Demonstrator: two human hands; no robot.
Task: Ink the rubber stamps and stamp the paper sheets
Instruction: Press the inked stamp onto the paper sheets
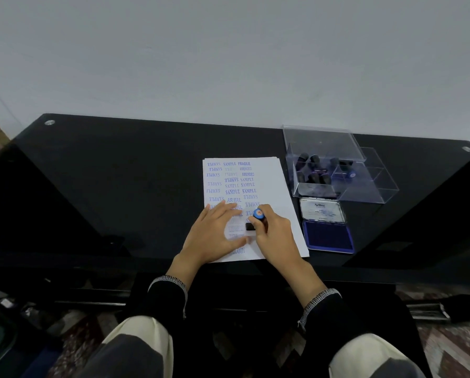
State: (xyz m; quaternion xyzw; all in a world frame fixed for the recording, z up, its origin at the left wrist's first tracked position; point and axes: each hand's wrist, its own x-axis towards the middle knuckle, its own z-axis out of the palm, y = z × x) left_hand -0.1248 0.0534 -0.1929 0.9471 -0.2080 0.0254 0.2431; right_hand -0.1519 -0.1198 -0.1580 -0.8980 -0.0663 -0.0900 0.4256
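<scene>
Head view: the right hand [273,230] holds a stamp [255,220] by its blue top and presses it on the paper [280,186]. Its left hand [214,233] lies flat with fingers spread, likely so the paper cannot slide. On the black table [119,173], just right, sits the open ink pad [327,238]. More stamps wait in a clear box [337,170] farther back.

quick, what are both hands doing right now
Left hand: open, fingers flat on the paper sheet.
Right hand: gripping a rubber stamp set on the sheet.
</scene>
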